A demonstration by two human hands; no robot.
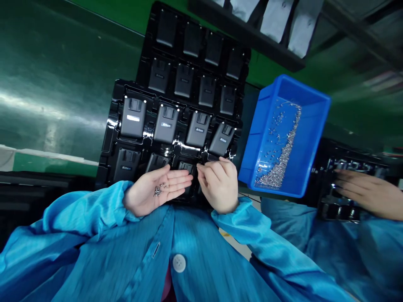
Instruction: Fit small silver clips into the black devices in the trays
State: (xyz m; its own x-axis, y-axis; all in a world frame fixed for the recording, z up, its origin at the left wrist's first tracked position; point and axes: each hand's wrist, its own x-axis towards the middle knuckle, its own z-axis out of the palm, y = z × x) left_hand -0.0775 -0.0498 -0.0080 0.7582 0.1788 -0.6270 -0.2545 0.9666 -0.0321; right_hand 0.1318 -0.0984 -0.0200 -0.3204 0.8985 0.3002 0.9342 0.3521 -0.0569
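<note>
My left hand (143, 193) is turned palm up with its fingers stretched out, and several small metal screws (158, 191) lie loose on the palm. To its right, my right hand (220, 184) is closed in a pinch, fingertips pointing towards the left fingers. Whatever sits in that pinch, if anything, is too small to make out. Both hands are over the near row of a black moulded tray (108, 138). Black plastic housings marked Riton (166, 124) lie in its pockets, the nearest ones partly covered by my hands.
A blue bin (252, 142) stands right of the tray, with a heap of small screws (278, 167) inside. Behind lies another tray of black housings (184, 79). A rack with pale pieces (275, 19) is at the top. At right, a co-worker's hand (371, 193) is over dark parts.
</note>
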